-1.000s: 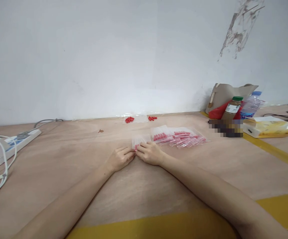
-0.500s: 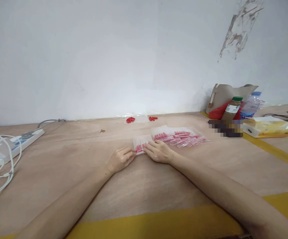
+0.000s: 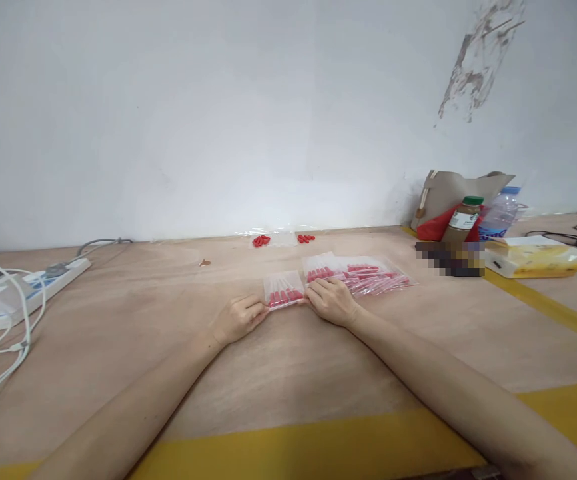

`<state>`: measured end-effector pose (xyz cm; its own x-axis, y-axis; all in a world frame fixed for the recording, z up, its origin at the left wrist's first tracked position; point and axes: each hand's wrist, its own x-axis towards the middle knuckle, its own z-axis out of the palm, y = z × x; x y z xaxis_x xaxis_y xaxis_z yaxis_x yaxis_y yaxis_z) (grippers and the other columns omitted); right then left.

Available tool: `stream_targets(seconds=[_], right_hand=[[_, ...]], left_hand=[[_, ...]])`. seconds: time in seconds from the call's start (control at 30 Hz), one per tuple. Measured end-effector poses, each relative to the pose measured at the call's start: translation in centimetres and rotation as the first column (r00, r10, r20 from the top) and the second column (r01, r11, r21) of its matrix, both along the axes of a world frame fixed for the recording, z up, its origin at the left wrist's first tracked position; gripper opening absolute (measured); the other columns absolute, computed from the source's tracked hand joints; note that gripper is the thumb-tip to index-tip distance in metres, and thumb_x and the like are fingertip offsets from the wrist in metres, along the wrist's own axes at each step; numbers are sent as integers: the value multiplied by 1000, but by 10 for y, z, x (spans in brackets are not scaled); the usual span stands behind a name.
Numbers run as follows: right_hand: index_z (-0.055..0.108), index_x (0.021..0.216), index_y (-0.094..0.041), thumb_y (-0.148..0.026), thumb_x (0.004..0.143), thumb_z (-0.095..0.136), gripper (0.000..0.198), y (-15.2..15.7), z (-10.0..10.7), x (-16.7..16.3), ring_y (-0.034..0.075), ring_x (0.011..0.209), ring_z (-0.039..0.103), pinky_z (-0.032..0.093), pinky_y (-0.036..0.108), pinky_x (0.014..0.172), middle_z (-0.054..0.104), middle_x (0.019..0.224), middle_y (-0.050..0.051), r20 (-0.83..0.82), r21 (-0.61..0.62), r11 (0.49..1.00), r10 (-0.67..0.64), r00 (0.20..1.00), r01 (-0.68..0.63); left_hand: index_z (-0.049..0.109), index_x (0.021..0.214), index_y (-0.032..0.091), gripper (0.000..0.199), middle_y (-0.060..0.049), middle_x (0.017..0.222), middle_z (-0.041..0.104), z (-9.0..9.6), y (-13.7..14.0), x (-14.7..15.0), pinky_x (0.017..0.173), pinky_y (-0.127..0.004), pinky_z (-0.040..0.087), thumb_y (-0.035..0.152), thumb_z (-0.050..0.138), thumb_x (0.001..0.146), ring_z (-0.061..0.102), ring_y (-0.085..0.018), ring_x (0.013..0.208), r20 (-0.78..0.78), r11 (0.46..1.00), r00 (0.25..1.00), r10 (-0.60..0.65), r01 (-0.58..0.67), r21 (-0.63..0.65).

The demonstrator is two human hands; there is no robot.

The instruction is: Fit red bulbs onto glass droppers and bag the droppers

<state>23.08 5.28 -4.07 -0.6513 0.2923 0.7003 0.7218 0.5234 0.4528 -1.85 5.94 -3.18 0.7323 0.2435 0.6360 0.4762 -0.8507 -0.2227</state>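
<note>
A small clear plastic bag (image 3: pixel 283 288) with several red-ended pieces in a row lies on the table between my hands. My left hand (image 3: pixel 240 317) pinches its lower left corner with thumb and forefinger. At the lower right corner, my right hand (image 3: pixel 332 301) is closed with its fingertips on the bag's edge. Just beyond the right hand is a pile of similar filled bags (image 3: pixel 368 275), overlapping one another. Farther back, near the wall, loose red pieces (image 3: pixel 261 241) lie in a small heap, with a second heap of red pieces (image 3: pixel 306 239) to its right.
A white power strip (image 3: pixel 63 277) with white cables (image 3: pixel 24 327) is at the left. On the right stand a grey bag (image 3: pixel 461 187), a green-capped bottle (image 3: pixel 463 219), a clear bottle (image 3: pixel 501 212) and a yellow tissue pack (image 3: pixel 538 259). Yellow tape (image 3: pixel 308 447) runs along the front.
My right hand has slid right along the bag's lower edge to its right corner, uncovering more red pieces. The left hand keeps its pinch at the left corner.
</note>
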Motion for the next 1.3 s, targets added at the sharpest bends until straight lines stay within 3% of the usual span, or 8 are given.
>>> stream_targets(seconds=[0.17, 0.3, 0.47, 0.6, 0.83, 1.07, 1.2, 1.3], right_hand=[[55, 66, -15, -40, 86, 41, 35, 3, -2, 1, 14, 65, 47, 26, 26, 58, 57, 65, 4, -27, -85, 994, 61, 998, -63], [59, 82, -16, -44, 83, 43, 33, -3, 8, 10, 16, 78, 49, 32, 27, 66, 60, 80, 5, -52, -264, 957, 106, 993, -116], [60, 91, -17, -28, 88, 36, 26, -3, 18, 35, 18, 88, 49, 30, 33, 79, 61, 93, 7, -213, -343, 939, -116, 970, 37], [57, 105, -21, -33, 83, 45, 28, 3, 16, 49, 22, 102, 45, 20, 42, 92, 57, 109, 8, -224, -379, 912, -252, 941, 154], [58, 105, -19, -24, 79, 47, 29, 5, 11, 46, 24, 106, 43, 28, 41, 90, 51, 118, 10, -134, -434, 877, -288, 948, 205], [66, 84, -16, -13, 80, 44, 22, 15, 4, 47, 19, 92, 51, 40, 32, 80, 58, 100, 10, -252, -457, 884, -235, 939, 99], [67, 75, -16, -13, 79, 49, 19, 18, 1, 47, 17, 82, 54, 44, 29, 75, 60, 87, 8, -415, -460, 888, -188, 890, -27], [67, 78, -17, -14, 78, 50, 17, 18, 1, 43, 17, 80, 55, 45, 31, 75, 60, 84, 7, -528, -434, 892, -138, 838, -127]], left_hand=[[58, 78, 17, 14, -6, 86, 64, 5, -6, 2, 68, -27, 49, 28, 49, 81, 61, -16, 75, -14, 993, 999, 44, -45, -107], [52, 103, 14, 46, -15, 116, 51, 13, -15, 11, 88, -40, 41, 47, 57, 72, 49, -27, 106, -3, 949, 989, 151, -145, -280], [38, 127, 23, 55, -11, 137, 32, 17, -19, 38, 99, -49, 24, 54, 38, 82, 25, -30, 126, -205, 871, 960, 192, -263, -415], [27, 134, 29, 53, -9, 139, 30, 16, -11, 56, 101, -46, 22, 54, 24, 87, 23, -26, 128, -344, 811, 931, 125, -296, -505], [45, 122, 24, 48, -8, 134, 38, 19, 15, -2, 101, -42, 24, 50, 22, 89, 32, -24, 123, -366, 795, 910, 198, -367, -483], [52, 108, 20, 40, -5, 118, 53, 29, 27, -70, 90, -34, 37, 43, 25, 90, 48, -21, 107, -308, 797, 923, 233, -362, -484], [49, 114, 22, 39, -5, 111, 58, 29, 32, -67, 91, -42, 35, 43, 27, 89, 51, -23, 102, -279, 799, 895, 349, -439, -411], [52, 110, 20, 36, -6, 113, 57, 26, 28, -39, 95, -47, 28, 41, 33, 88, 47, -25, 108, -155, 840, 907, 392, -421, -341]])
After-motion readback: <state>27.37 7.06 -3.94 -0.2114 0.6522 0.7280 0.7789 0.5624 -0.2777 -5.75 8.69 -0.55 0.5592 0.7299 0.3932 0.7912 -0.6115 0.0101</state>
